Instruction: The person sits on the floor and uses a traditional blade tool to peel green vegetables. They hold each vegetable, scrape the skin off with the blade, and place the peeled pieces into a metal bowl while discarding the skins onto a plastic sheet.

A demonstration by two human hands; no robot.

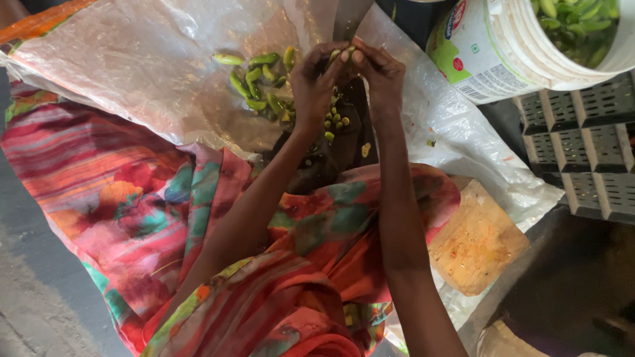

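Lap: bright red, orange and teal patterned cloth [132, 198] fills the near part of the view, draped over the person's legs.
Arms: both forearms reach forward from the lap and converge, wrists bent, fingertips meeting.
Left hand [316, 82]: fingers curled and pinched shut on a small green chilli pepper [336, 55], knuckles toward the camera.
Right hand [378, 76]: fingertips closed on the other end of the same pepper, pressed against the left fingertips, just below an upright dark metal blade [349, 18].
Cut bits: small green pepper pieces [336, 119] lie under the hands, on the dark base below the blade.
Whole peppers: a loose pile of whole green chilli peppers [259, 82] sits just left of the left hand.
Surface: a crinkled clear plastic sheet [132, 73] is spread on the ground under peppers and hands; its bare stretch lies to the left.
Right side: a stained wooden cutting board [476, 241] lies beside the right forearm, near the sheet's edge.
Far right: a tilted white plastic bucket [503, 53] with green peppers inside rests on a grey plastic crate [582, 152], hemming in that side.
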